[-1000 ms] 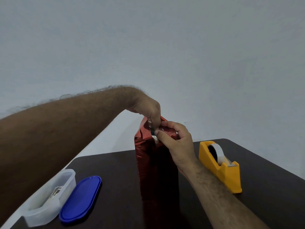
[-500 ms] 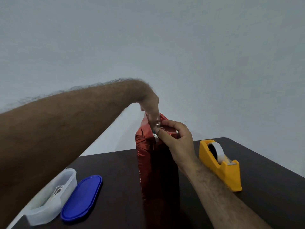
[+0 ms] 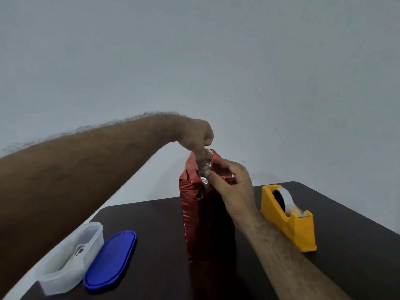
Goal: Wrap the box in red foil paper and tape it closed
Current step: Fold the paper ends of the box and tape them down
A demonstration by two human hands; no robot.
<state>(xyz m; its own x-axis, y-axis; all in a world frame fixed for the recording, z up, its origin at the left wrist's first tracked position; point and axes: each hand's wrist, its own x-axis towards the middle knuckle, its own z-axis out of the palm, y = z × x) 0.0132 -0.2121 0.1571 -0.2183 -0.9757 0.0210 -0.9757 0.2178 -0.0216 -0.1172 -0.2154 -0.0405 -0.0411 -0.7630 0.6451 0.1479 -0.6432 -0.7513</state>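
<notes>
Upright, box point(image 3: 207, 215) beneath left hand point(image 3: 198, 137)

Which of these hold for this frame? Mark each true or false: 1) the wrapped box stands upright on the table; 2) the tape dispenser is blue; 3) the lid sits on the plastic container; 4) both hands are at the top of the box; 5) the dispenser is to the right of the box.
1) True: the red foil-wrapped box stands upright on the dark table.
2) False: the tape dispenser is yellow.
3) False: the blue lid lies on the table beside the open clear container.
4) True: the left hand and right hand work a strip of clear tape at the box's top.
5) True.
</notes>
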